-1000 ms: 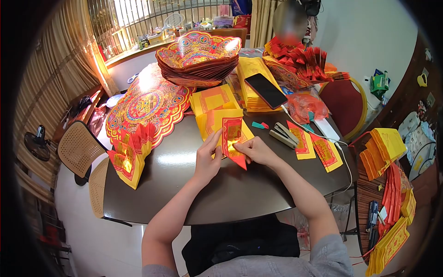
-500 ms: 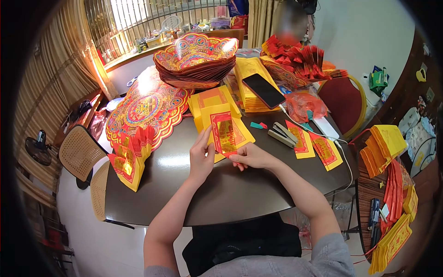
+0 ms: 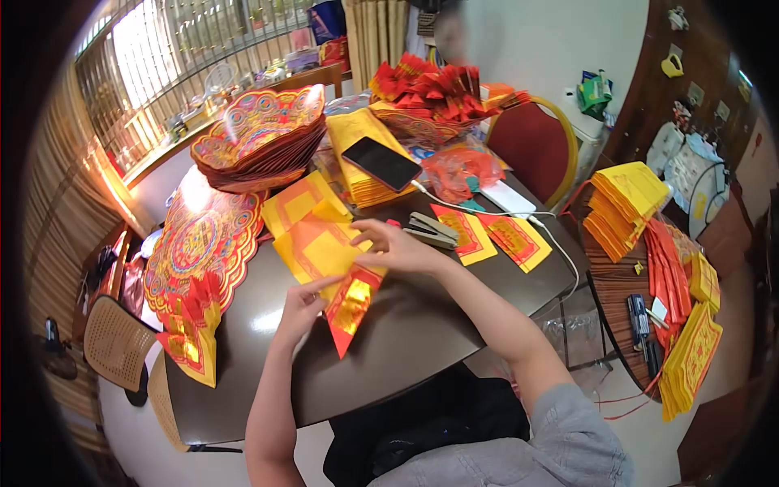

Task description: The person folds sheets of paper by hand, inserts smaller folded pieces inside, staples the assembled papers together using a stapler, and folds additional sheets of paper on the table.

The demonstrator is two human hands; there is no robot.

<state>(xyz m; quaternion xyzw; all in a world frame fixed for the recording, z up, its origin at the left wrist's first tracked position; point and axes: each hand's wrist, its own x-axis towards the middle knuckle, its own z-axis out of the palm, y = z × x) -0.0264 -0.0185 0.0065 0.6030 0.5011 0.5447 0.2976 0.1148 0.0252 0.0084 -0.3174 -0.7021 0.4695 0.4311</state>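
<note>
A sheet of yellow joss paper (image 3: 350, 304) with a red border and gold foil panel is tilted near the table's middle, its red tip pointing toward me. My left hand (image 3: 303, 310) is closed at its left edge, index finger stretched along the paper. Over its upper right edge, my right hand (image 3: 393, 246) has curved fingers held apart. Behind both hands lie loose yellow sheets (image 3: 304, 213). A beige stapler (image 3: 432, 230) rests just beyond my right hand, beside two red-and-yellow papers (image 3: 513, 240).
Stacked ornate paper bowls (image 3: 260, 138) stand at the back left, by a round patterned sheet (image 3: 195, 239). A folded paper piece (image 3: 195, 333) sits at left. A phone (image 3: 381, 163) lies on yellow papers, near a white cabled power bank (image 3: 508, 199). A side table at right bears paper bundles (image 3: 621, 207).
The view has turned right. The joss paper has swung from upright to tilted, its tip toward me. My right hand has gone from its lower corner to its upper edge, fingers opening.
</note>
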